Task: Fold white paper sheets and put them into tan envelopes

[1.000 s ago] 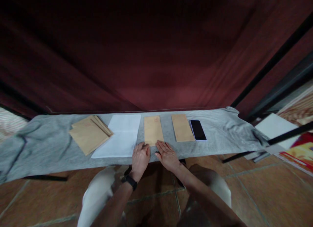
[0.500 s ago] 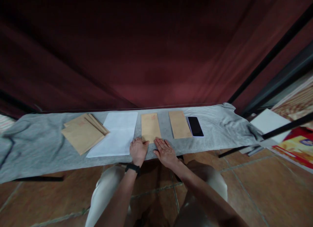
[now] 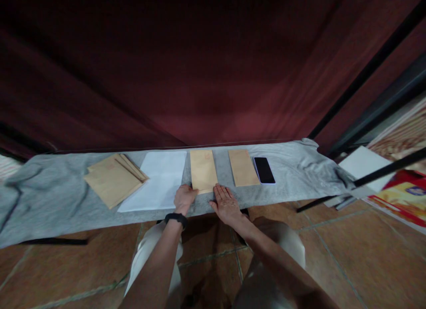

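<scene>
A: Brown kraft envelope lies flat on the grey cloth, lengthwise away from the person, near the front edge. Where are the hands?

B: Left hand sits at the envelope's near left corner, fingers curled, thumb touching the edge. Whether it pinches the paper or merely rests against it, I cannot tell. Right hand lies open and flat on the cloth just beside the near right corner, holding nothing.

A: State of the envelope?

B: Flat and unlifted. A faint red marking shows near its far end. Whether it is sealed or filled, I cannot tell.

A: Surroundings?

B: A second envelope lies to the right, apart from the first, with a black phone just beside its right edge. To the left, white paper lies flat, its edge near the left hand. Further left, a fanned stack of envelopes.

A: Judgement on progress?

B: Items are laid out in a row, one envelope squared in front of the person. The paper looks flat and not inserted; the stack looks unhandled. Reads as an early stage, most of the handling still ahead.
</scene>
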Tool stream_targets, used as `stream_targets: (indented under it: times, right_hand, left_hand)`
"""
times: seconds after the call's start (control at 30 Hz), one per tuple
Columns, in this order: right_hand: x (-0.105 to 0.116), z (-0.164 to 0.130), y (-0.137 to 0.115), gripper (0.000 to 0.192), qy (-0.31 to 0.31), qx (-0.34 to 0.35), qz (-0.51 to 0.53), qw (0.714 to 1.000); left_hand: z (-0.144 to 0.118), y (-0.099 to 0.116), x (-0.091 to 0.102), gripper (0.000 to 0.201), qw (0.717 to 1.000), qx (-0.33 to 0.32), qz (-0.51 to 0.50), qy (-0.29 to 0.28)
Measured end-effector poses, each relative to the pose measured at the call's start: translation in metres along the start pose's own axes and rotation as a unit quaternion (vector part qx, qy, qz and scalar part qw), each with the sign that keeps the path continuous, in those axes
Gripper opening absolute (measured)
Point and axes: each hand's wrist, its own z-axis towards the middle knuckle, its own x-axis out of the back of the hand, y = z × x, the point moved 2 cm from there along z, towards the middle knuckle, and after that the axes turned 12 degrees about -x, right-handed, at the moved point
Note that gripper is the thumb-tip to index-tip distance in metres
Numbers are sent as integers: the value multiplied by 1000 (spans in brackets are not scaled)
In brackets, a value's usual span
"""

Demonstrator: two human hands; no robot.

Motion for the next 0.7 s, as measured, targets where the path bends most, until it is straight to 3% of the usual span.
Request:
stream_targets:
  times: [0.13, 0.3, 0.53, 0.7]
  right_hand:
    - [8, 10, -3, 53, 8, -2, 12, 1000]
    - [17, 21, -10, 50, 26, 39, -5, 999]
    - [27, 33, -12, 48, -11, 12, -63, 998]
    - [37, 40, -7, 50, 3, -4, -63, 998]
  left_hand:
    - [-1, 3, -1, 21, 991, -7, -130, -15]
    - [-11, 14, -2, 24, 960, -11, -275, -43]
    - [-27, 29, -9, 36, 915, 4, -399, -55]
    - [-33, 33, -6, 49, 870, 27, -486, -84]
